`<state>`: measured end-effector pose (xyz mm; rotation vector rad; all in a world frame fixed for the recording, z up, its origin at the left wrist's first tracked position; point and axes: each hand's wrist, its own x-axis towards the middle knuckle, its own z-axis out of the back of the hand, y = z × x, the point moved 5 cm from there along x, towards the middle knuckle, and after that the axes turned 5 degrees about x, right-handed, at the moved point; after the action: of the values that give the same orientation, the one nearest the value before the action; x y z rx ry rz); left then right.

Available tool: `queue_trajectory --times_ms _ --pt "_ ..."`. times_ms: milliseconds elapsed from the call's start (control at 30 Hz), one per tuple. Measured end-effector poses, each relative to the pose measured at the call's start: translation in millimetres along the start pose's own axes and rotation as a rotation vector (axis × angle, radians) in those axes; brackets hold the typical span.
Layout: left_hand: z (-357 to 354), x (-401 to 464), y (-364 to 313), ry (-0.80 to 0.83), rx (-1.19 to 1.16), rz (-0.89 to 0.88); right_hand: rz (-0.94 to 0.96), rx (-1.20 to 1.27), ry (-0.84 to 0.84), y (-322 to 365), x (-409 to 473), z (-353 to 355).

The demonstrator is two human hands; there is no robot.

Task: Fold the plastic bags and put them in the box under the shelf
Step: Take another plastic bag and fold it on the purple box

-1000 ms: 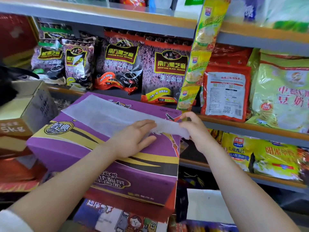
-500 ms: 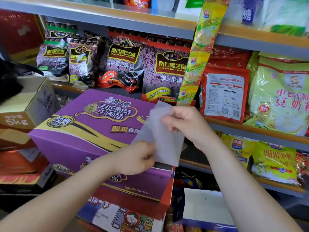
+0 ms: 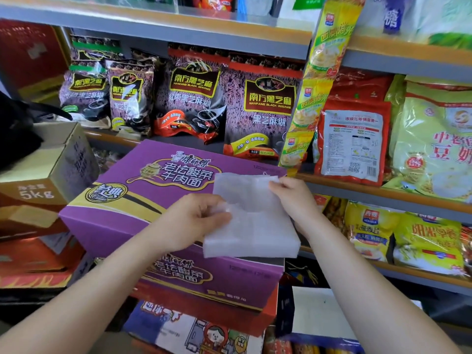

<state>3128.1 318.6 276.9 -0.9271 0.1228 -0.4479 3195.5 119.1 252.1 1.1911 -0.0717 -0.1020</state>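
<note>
Shop aisle. Grey metal shelving with orange edge strips [image 3: 383, 192] fills the upper and right frame, stocked with dark purple black-sesame packets [image 3: 268, 108] and yellow-green cereal bags [image 3: 434, 139]. My working surface is the lid of a purple printed noodle carton [image 3: 143, 185], centre frame. A brown cardboard box marked 5kg [image 3: 46, 172] stands at left. My left hand [image 3: 189, 226] and right hand [image 3: 293, 198] both pinch the folded translucent white plastic bag [image 3: 255, 226], held over the carton's right end.

sesame bag [image 3: 268, 108]: "NANFANG BLACK SESAME" | brown carton [image 3: 43, 185]: "5kg"
</note>
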Motion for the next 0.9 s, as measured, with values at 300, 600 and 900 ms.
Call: queue_trajectory --times_ms 300,600,900 --pt "-5 30 14 -0.133 0.675 0.154 0.009 -0.343 -0.094 -2 29 -1" --pt "-60 40 3 0.159 0.645 -0.154 -0.064 -0.599 -0.137 -7 39 -9" --pt "-65 41 23 0.190 0.861 -0.075 -0.073 -0.489 0.062 9 -33 -5"
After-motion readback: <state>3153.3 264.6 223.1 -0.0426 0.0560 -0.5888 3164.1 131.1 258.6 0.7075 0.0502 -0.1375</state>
